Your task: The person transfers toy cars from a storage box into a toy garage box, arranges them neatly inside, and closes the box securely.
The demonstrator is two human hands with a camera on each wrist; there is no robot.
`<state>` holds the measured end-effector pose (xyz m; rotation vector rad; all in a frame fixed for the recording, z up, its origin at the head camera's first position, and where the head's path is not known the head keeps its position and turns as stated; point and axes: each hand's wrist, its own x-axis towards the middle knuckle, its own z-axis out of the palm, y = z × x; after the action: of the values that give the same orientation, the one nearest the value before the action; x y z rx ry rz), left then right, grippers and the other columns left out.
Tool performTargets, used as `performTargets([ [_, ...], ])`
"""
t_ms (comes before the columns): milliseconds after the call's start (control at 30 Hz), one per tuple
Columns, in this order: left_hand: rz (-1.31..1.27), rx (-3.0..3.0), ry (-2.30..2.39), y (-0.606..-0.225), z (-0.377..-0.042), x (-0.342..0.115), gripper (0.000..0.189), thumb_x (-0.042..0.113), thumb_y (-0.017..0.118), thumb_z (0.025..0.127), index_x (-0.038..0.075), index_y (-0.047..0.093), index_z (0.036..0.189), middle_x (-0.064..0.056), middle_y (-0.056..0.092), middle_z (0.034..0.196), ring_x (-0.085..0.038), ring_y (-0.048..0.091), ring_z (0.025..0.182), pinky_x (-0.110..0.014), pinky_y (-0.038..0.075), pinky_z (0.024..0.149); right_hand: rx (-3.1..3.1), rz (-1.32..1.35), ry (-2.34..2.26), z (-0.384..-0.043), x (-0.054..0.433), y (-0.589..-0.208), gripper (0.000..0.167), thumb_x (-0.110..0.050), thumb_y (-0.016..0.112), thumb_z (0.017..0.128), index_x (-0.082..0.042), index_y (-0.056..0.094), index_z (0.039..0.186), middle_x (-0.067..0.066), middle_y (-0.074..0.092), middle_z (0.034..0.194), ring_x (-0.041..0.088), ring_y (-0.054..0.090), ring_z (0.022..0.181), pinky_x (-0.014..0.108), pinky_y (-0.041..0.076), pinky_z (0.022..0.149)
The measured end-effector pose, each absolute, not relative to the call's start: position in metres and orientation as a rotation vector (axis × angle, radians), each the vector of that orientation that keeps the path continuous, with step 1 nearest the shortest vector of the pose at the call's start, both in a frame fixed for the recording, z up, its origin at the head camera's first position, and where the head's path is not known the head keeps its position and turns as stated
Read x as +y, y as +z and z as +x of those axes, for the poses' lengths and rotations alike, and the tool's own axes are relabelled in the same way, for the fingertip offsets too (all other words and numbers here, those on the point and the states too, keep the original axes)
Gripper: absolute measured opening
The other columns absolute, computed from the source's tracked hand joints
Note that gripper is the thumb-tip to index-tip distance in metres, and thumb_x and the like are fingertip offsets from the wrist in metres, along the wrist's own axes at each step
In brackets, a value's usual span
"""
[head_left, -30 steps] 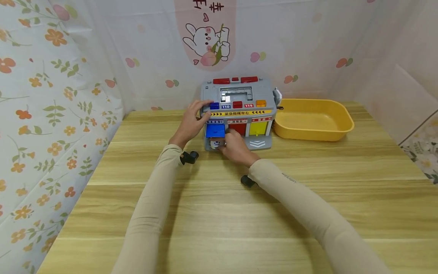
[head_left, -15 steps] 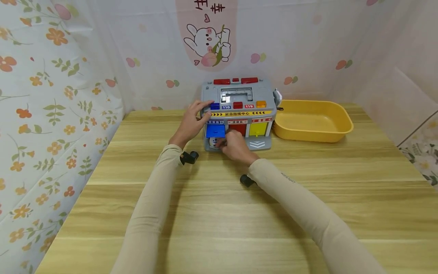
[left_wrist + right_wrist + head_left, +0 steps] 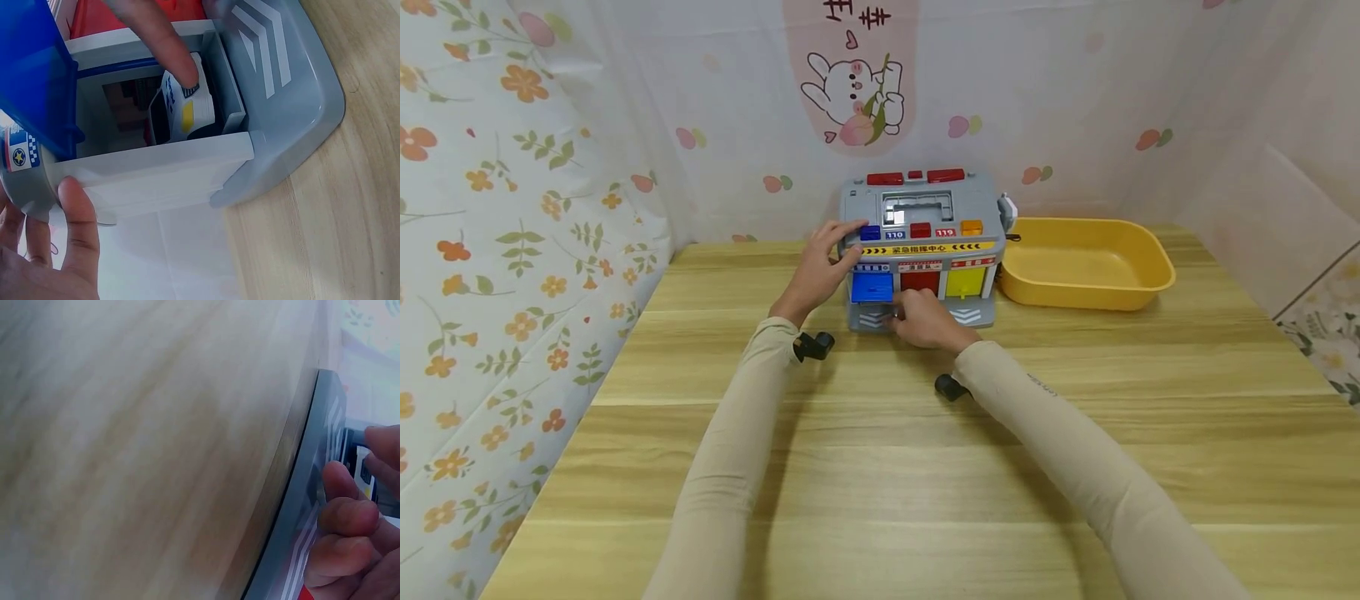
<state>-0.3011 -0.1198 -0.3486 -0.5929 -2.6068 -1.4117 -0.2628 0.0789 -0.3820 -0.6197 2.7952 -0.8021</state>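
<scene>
A grey toy emergency station (image 3: 977,200) stands against the back curtain, its blue door (image 3: 872,287) swung up. My left hand (image 3: 816,271) grips the station's upper left corner, thumb at the front and fingers on top. Inside the left bay sits a small white toy car (image 3: 199,105) with yellow and dark markings. The index finger of my right hand (image 3: 925,318) reaches into the bay, and its tip presses on the car's near end in the left wrist view. In the right wrist view, the other fingers (image 3: 340,556) are bent over the grey ramp.
A yellow plastic basin (image 3: 1086,292) stands right of the station. The red door (image 3: 925,282) and yellow door (image 3: 966,282) of the station are down. A wood-grain table (image 3: 880,483) lies beneath, with patterned curtains at the back and left.
The toy car has gone from the ramp in front of the bay to inside it, and the ramp's white arrows now show. My right hand has shifted slightly; my left stays in place.
</scene>
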Motion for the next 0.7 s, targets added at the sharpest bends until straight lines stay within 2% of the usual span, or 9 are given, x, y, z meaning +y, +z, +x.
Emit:
performTargets([
  [267,-0.594,-2.607,-1.419,-0.348,-0.301,-0.120,0.044,0.030,0.051,0.104,0.025,0.050,0.148,-0.007,0.050,0.142,-0.024,0.038,0.127,-0.043,0.050,0.100,2.769,-0.710,-0.796,-0.262,0.089,-0.381,0.038,-0.019,0.064,0.096,-0.007,0.066,0.132,0.010,0.070,0.094,0.022,0.057,0.082,0.026,0.045,0.068],
  [433,-0.619,-2.619,-1.396,-0.347,-0.299,-0.122,0.047,0.033,0.050,0.105,0.025,0.047,0.151,-0.007,0.048,0.144,-0.025,0.037,0.129,-0.045,0.047,0.101,2.721,-0.722,-0.864,-0.263,0.099,-0.377,0.040,-0.019,0.064,0.097,-0.008,0.062,0.135,0.011,0.069,0.109,0.025,0.058,0.093,0.033,0.052,0.081],
  [600,-0.680,-2.675,-1.318,-0.346,-0.298,-0.126,0.062,0.039,0.063,0.097,0.028,0.041,0.154,-0.006,0.046,0.147,-0.024,0.036,0.129,-0.044,0.054,0.101,2.690,-0.732,-0.910,-0.262,0.112,-0.373,0.047,-0.018,0.064,0.097,-0.011,0.055,0.142,0.013,0.066,0.121,0.027,0.060,0.103,0.041,0.055,0.095],
  [700,-0.728,-2.702,-1.284,-0.346,-0.298,-0.128,0.075,0.037,0.073,0.090,0.029,0.037,0.156,-0.005,0.044,0.151,-0.023,0.036,0.130,-0.042,0.058,0.096,2.700,-0.728,-0.908,-0.259,0.120,-0.368,0.048,-0.018,0.065,0.097,-0.012,0.054,0.143,0.013,0.066,0.119,0.027,0.061,0.102,0.042,0.056,0.095],
])
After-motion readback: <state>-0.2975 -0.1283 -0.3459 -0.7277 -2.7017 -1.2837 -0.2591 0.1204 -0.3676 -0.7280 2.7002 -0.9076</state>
